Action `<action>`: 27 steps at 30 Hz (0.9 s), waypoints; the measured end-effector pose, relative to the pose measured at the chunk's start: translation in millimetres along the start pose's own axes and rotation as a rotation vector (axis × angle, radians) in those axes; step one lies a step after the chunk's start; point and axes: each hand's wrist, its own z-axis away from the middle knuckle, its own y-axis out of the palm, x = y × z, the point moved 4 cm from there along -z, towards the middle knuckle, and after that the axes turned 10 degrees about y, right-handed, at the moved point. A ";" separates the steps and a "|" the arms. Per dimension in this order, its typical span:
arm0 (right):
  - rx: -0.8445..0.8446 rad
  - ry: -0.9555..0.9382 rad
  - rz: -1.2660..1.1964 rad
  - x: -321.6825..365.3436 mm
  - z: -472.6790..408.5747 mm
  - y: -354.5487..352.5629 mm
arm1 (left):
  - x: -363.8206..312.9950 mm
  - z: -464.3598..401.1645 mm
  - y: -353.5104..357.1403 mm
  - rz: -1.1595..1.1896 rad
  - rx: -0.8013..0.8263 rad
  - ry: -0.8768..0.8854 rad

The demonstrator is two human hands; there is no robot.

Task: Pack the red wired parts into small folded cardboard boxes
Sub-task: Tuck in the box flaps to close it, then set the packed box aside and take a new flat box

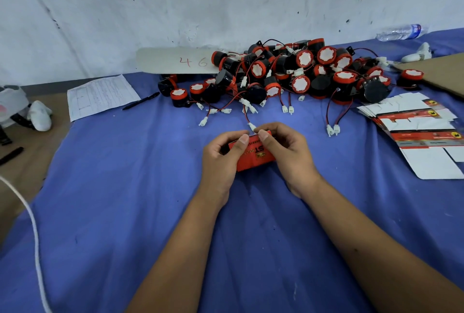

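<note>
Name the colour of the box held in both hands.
Red with dark lettering, the box; the head view shows it.

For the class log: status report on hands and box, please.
Left hand and right hand both grip red box. White connector sticks out top. Nothing blocking.

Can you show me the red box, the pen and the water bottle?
red box [253, 159], head view, on its printed front face.
pen [141, 101], head view, mid-barrel.
water bottle [399, 32], head view, on its clear side.
</note>
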 end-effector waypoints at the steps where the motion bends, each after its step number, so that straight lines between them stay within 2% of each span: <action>1: -0.015 0.016 -0.006 -0.7 -0.8 -0.8 | 0.1 0.1 -0.5 0.008 -0.015 -0.018; 7: -0.067 0.050 0.061 -3.0 -0.2 -1.7 | -1.8 2.7 1.0 -0.026 -0.062 -0.087; 13: -0.177 0.060 0.356 16.8 18.5 -19.8 | -7.2 8.6 20.8 -0.086 -0.074 -0.168; 15: -0.214 -0.027 0.579 48.2 32.9 -45.7 | -19.0 8.8 53.8 -0.047 -0.030 -0.181; 18: -0.163 -0.130 0.920 108.2 66.8 -92.1 | -49.8 7.2 123.9 0.047 0.069 -0.181; 20: -0.212 -0.114 1.047 150.5 99.6 -136.3 | -80.5 13.4 189.2 0.129 0.235 -0.181; 23: -0.454 -0.039 1.185 211.7 162.5 -206.0 | -122.6 40.4 290.9 0.221 0.506 -0.160; 27: -0.975 0.136 1.335 276.3 264.3 -284.9 | -175.0 103.5 402.0 0.383 0.791 -0.162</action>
